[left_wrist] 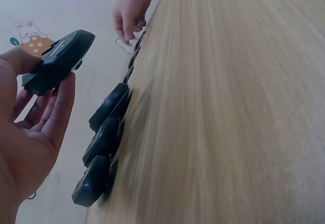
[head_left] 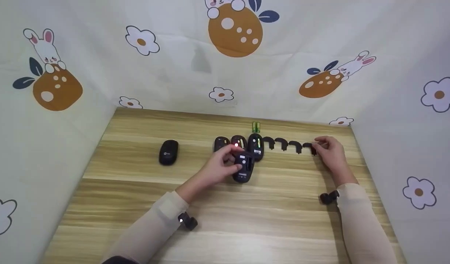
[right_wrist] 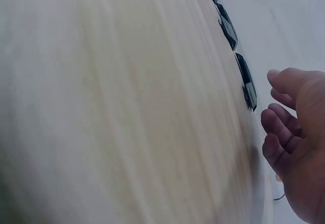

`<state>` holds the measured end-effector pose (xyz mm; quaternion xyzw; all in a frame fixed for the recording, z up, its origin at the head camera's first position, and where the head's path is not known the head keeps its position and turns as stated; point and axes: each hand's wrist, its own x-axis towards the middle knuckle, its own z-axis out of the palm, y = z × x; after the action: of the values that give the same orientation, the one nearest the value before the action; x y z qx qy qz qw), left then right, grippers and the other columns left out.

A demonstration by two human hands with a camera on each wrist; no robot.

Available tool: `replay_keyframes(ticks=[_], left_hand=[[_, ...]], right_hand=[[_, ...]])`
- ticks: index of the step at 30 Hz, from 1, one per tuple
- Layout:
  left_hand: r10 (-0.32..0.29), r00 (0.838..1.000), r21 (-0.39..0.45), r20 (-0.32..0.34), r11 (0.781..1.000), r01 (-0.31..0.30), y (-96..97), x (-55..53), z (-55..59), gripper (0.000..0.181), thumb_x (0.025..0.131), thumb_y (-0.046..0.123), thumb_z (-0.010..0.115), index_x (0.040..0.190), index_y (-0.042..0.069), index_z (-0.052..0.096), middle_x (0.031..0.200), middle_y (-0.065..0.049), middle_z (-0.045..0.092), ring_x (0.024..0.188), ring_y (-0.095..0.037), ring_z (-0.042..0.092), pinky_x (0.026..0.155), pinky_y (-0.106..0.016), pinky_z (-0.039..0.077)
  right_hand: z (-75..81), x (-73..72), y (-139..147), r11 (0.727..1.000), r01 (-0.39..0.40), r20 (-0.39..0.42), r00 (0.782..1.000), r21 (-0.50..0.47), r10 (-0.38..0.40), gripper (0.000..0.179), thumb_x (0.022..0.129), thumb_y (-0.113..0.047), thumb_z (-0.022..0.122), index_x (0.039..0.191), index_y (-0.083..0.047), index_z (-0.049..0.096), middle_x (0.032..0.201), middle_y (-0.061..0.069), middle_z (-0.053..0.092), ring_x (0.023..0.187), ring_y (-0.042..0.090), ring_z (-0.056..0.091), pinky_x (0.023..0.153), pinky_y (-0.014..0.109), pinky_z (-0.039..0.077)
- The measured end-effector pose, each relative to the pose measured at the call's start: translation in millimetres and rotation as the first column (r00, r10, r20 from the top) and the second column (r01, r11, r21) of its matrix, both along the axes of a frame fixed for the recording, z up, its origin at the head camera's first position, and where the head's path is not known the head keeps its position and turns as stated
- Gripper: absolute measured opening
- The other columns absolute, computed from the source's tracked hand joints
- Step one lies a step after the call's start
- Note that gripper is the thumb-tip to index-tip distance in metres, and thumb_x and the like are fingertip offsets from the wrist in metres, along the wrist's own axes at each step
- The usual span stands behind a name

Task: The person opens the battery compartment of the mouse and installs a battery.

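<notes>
My left hand (head_left: 219, 165) holds a black computer mouse (head_left: 242, 174) by its sides, thumb against fingers. Its underside faces up with the battery slot uncovered; in the left wrist view this mouse (left_wrist: 61, 61) is raised off the table. My right hand (head_left: 331, 152) is at the far end of a row of black curved battery covers, fingertips right by the last cover (head_left: 310, 148). In the right wrist view the fingers (right_wrist: 277, 125) of that hand are loosely bent with nothing between them, and the nearest cover (right_wrist: 246, 82) lies on the table.
Behind the held mouse, other mice lie underside up in a row, including one (head_left: 256, 146) with a green battery showing. Two green batteries (head_left: 256, 127) stand behind it. Another black mouse (head_left: 168, 152) rests top up on the left. Patterned cloth (head_left: 173, 73) surrounds the wooden table (head_left: 276, 220).
</notes>
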<state>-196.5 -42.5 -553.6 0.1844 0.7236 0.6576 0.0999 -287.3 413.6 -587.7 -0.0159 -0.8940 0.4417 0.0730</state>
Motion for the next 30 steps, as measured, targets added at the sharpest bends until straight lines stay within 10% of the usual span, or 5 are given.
replay_keyframes(ticks=[8, 30], left_hand=[[0.001, 1.000, 0.009, 0.013, 1.000, -0.001, -0.2, -0.1, -0.3, 0.048, 0.094, -0.004, 0.079, 0.138, 0.009, 0.067, 0.127, -0.012, 0.069, 0.110, -0.033, 0.068, 0.100, -0.039, 0.062], [0.011, 1.000, -0.006, 0.007, 1.000, -0.011, -2.4, 1.6, 1.6, 0.047, 0.094, -0.002, 0.080, 0.138, 0.011, 0.067, 0.127, -0.010, 0.070, 0.111, -0.034, 0.070, 0.099, -0.040, 0.062]], right_hand=[[5.2, -2.7, -20, 1.000, 0.019, -0.051, 0.999, -0.005, -0.019, 0.028, 0.107, -0.015, 0.074, 0.127, 0.003, 0.074, 0.109, 0.015, 0.070, 0.088, 0.013, 0.060, 0.067, 0.016, 0.051], [35.4, -48.6, -118, 0.951, -0.307, 0.033, 0.952, 0.033, 0.306, 0.038, 0.108, -0.012, 0.071, 0.142, 0.005, 0.064, 0.111, 0.014, 0.064, 0.092, 0.024, 0.059, 0.071, 0.025, 0.049]])
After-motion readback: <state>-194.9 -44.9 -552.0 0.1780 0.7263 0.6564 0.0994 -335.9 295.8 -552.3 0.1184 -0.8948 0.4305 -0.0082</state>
